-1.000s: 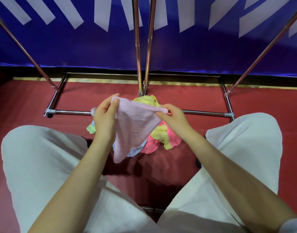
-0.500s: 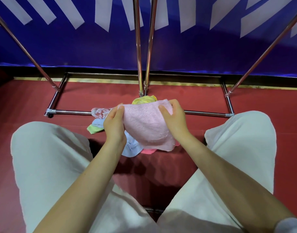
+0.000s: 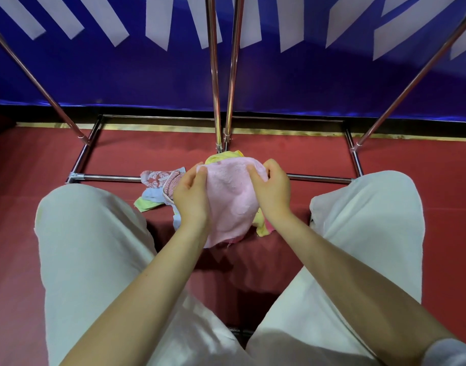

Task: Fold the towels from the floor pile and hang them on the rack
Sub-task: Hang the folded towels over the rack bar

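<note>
both hands, left hand [image 3: 191, 199] and right hand [image 3: 272, 192], now pinch the pink towel [image 3: 230, 204] closer together.

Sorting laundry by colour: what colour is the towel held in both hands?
Pale pink, plain terry; the towel shows best in the head view, its only view.

Bright even indoor light, soft shadow between the legs, glints on metal poles [image 3: 213, 75], wide-angle bowing at edges
</note>
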Action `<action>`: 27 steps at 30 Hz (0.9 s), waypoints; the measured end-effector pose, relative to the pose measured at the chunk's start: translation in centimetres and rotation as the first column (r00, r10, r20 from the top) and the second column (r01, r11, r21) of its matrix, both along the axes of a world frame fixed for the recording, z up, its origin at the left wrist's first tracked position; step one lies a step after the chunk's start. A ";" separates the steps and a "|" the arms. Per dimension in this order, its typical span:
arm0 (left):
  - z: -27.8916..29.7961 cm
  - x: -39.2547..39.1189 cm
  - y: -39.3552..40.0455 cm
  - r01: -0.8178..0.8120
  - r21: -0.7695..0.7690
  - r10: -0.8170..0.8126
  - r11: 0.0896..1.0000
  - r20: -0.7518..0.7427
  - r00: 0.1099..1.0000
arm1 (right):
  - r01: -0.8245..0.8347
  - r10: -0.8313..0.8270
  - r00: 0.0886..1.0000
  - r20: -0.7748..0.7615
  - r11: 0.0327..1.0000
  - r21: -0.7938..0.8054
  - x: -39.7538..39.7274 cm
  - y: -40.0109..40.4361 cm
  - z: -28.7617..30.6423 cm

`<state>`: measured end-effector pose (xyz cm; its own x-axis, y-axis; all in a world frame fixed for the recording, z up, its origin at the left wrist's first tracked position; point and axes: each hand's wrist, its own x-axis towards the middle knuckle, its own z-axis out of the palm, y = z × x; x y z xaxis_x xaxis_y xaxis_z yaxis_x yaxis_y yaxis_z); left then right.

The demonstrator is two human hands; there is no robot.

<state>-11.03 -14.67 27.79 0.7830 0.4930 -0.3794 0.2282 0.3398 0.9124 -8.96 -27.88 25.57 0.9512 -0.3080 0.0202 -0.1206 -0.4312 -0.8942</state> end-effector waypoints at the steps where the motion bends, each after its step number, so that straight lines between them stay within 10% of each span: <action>1: -0.1 -0.1 -0.3 0.005 -0.005 -0.005 1.000 -0.006 1.000 | 0.010 -0.010 1.000 -0.010 1.000 -0.021 -0.3 -0.1 -0.2; 21: 0.5 -1.2 -1.6 0.124 0.025 -0.125 0.992 0.049 0.991 | -0.278 0.255 0.960 0.117 0.923 0.267 -2.5 3.3 0.6; 27: 1.3 -0.7 -0.9 0.135 -0.023 -0.130 0.991 0.143 0.981 | -0.346 0.357 0.889 0.287 0.934 -0.090 -1.7 2.6 0.6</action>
<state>-11.75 -15.55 29.09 0.8872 0.3704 -0.2752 0.1436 0.3453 0.9275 -10.66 -25.27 26.21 0.9460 0.0515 0.3199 0.3103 -0.4285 -0.8486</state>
